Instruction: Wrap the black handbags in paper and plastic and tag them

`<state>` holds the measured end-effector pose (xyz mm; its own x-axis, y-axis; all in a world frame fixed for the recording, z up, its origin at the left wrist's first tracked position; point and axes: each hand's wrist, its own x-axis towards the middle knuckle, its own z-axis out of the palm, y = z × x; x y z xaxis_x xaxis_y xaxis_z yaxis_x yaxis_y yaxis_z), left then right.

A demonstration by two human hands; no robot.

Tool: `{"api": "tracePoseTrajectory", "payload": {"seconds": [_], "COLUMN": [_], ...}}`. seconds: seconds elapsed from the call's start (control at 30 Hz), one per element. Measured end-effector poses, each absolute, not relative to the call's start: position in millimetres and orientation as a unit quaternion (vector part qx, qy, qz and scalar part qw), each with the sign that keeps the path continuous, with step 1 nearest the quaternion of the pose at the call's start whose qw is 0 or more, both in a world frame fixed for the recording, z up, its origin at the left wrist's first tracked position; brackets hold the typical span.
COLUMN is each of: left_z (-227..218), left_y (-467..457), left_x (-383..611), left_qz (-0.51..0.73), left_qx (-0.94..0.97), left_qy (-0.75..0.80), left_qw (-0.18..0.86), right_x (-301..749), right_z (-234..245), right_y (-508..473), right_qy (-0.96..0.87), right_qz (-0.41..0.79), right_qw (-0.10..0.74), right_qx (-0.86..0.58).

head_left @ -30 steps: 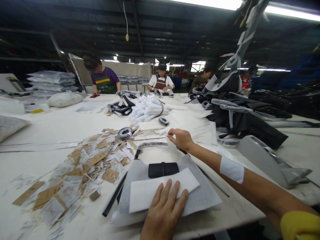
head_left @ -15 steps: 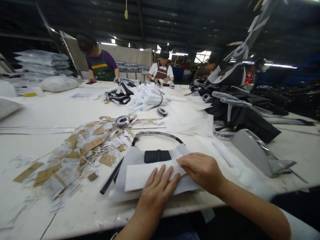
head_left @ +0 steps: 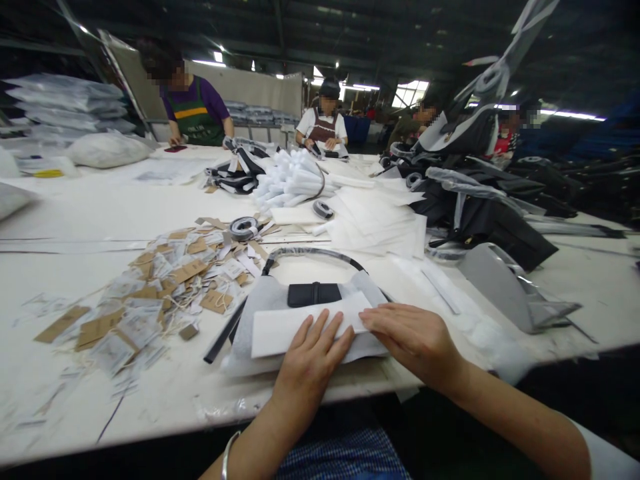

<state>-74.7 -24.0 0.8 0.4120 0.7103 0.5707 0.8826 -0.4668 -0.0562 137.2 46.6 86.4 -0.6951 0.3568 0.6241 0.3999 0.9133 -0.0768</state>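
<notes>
A handbag covered in thin whitish wrapping [head_left: 245, 333] lies in front of me, its black flap tab [head_left: 314, 295] exposed and its plastic-wrapped handle [head_left: 315, 252] arching away from me. Across its front rests a folded strip of white foam sheet [head_left: 280, 330]. My left hand [head_left: 313, 360] presses flat on the strip with fingers spread. At the strip's right end, my right hand [head_left: 415, 337] has its fingers together, the tips gripping the edge; its thumb is mostly hidden. A black strap [head_left: 225, 337] sticks out at the bag's left side.
Paper tags with strings [head_left: 165, 287] lie heaped at left. Beyond the bag are a coiled wrapped strap [head_left: 243, 228], white foam sheets [head_left: 377, 217] and white foam rolls [head_left: 290, 180]. Black bags [head_left: 480, 213] pile at right, near a grey piece [head_left: 505, 287]. Co-workers stand across the table.
The camera has tipped down slightly. My right hand has shifted a little right along the strip, and more of the strip's right end shows. My left hand stays pressed on it.
</notes>
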Motion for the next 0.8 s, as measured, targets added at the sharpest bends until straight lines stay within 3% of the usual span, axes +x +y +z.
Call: {"api": "tracePoseTrajectory", "payload": {"seconds": [0.37,0.8], "left_z": [4,20], "left_y": [-23,-28], "left_x": [-76,-72], "left_qz": [-0.238,-0.154], "left_qx": [-0.830,-0.885], "left_qy": [-0.480,-0.412], "left_qw": [0.156,0.152], "right_x": [155,158], "right_z": [61,26], "right_y": [18,13], "right_qy": [-0.928,-0.902], "right_qz": [-0.015,-0.011], "right_qw": [0.309,0.372], "right_qx": [-0.206,-0.220]}}
